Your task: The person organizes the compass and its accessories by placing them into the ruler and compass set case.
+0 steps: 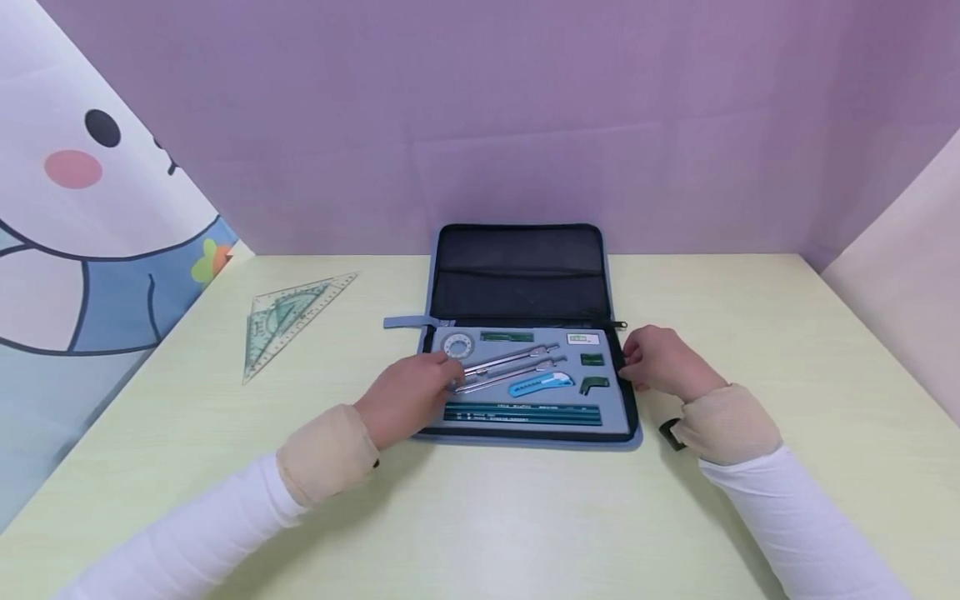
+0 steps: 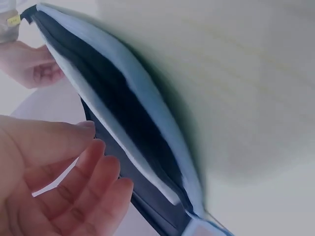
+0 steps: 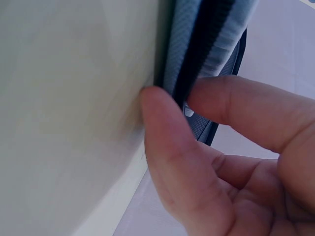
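Observation:
A zippered drawing-set case [image 1: 633, 417] lies unfolded on the table, its dark mesh lid [image 1: 521, 292] leaning up at the back. In its grey insert sit two metal compasses [image 1: 510, 361], a blue utility knife [image 1: 542, 383], green pencils [image 1: 522, 413], a white eraser [image 1: 582, 339], a round protractor-like disc [image 1: 457, 345] and small green pieces [image 1: 592, 359]. My left hand [image 1: 412, 396] hovers over the case's left side by the compasses, fingers loosely bent, with nothing visible between them. My right hand [image 1: 663, 362] pinches the right zippered edge [image 3: 184, 64] between thumb and index finger.
Clear triangle rulers [image 1: 288, 321] lie on the table's left side, away from the case. A purple cloth backdrop [image 1: 517, 125] rises behind the table [image 1: 525, 525]. A cartoon-print cloth [image 1: 97, 217] hangs at the left. The blue strap [image 1: 408, 322] sticks out from the case's left side.

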`<state>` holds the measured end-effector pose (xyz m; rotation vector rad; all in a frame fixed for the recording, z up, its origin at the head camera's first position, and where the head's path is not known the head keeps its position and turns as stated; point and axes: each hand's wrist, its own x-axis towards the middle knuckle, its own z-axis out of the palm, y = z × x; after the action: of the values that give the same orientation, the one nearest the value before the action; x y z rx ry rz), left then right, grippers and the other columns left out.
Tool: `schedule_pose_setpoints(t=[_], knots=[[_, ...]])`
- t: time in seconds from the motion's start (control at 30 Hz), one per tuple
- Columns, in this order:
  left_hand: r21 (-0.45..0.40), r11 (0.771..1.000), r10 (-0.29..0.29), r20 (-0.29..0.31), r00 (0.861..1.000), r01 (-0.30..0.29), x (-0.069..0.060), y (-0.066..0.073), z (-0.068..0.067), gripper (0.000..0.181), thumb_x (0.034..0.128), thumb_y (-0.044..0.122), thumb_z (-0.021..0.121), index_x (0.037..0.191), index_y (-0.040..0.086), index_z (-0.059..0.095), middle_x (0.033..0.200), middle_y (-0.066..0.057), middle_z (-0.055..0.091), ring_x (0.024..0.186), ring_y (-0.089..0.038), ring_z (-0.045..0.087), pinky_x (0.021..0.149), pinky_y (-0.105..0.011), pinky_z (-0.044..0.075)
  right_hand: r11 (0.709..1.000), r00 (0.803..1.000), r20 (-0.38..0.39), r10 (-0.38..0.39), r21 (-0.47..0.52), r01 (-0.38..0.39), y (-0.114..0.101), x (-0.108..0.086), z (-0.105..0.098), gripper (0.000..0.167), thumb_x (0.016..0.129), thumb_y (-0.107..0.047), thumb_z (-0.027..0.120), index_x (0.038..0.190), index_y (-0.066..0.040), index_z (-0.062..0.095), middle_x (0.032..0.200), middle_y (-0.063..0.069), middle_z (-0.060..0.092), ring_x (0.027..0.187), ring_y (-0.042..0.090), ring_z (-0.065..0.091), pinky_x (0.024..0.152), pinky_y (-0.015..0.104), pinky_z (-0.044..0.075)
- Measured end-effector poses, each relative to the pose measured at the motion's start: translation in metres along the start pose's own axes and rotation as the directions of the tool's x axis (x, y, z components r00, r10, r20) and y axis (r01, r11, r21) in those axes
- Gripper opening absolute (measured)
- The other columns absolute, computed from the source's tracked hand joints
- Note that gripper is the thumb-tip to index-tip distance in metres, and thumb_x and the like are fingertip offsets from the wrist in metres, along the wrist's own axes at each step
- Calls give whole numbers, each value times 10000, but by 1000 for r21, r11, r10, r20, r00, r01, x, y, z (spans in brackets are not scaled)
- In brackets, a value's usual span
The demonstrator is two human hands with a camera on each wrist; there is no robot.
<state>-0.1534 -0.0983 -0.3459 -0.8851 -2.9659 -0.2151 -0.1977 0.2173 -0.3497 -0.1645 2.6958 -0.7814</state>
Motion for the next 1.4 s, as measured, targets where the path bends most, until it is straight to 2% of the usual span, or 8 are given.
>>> schedule_pose_setpoints(t=[0.17,0.4,0.53,0.7,0.87,1.1,1.23,1.4], knots=[[8,1000,5,-64,998,-4,-6,-19,-6,164,829,8,662,986,56,668,884,-69,648,760,-192,612,724,-327,542,1000,1000,2,2,3,-2,1,0,1,237,836,3,626,1002,145,534,896,229,618,654,168,616,615,288,543],[21,999,-23,-171,985,27,-16,-63,-14,208,760,-50,680,956,10,645,858,-122,660,767,-271,649,677,-388,541,1000,1000,6,4,9,-4,1,0,1,233,836,6,626,1001,142,532,901,231,615,659,170,617,616,288,542],[31,996,-73,-155,985,78,-19,-87,-22,208,765,-28,682,966,-9,633,845,-144,660,757,-290,641,678,-412,532,1000,1000,5,-1,5,1,1,0,0,219,836,5,626,986,136,534,894,227,615,659,171,616,615,289,542],[0,985,-174,-80,982,174,-20,-115,-29,206,796,-8,667,998,-34,633,859,-160,659,776,-299,622,710,-433,513,1000,1000,5,7,0,-7,2,0,-1,217,838,3,624,986,133,535,895,225,614,665,177,615,615,288,542],[-19,956,-294,-22,955,294,-22,-144,-32,227,820,28,650,1032,-46,618,913,-188,654,840,-334,614,739,-466,494,1000,1000,5,24,5,-24,3,2,0,224,843,3,621,1004,136,537,926,240,616,677,180,618,621,282,548],[-30,914,-404,12,915,405,-25,-187,-31,270,821,77,629,1049,-65,598,937,-228,638,864,-374,597,756,-503,467,1000,1000,2,15,17,-15,2,1,0,209,845,14,612,996,134,532,916,235,614,675,179,617,617,282,549],[-49,884,-463,48,885,465,-24,-201,-33,306,828,89,594,1089,-72,586,1017,-266,624,920,-401,585,802,-530,455,1000,1000,0,9,23,-9,2,0,0,210,844,19,611,997,137,529,912,234,610,671,179,618,615,283,551],[-34,863,-501,70,862,504,-23,-212,-37,367,855,119,589,1154,-88,541,1146,-303,573,1017,-452,545,880,-565,424,1000,1000,6,14,24,-14,1,0,-1,223,843,14,613,1008,138,528,921,236,610,673,176,618,622,284,551]])
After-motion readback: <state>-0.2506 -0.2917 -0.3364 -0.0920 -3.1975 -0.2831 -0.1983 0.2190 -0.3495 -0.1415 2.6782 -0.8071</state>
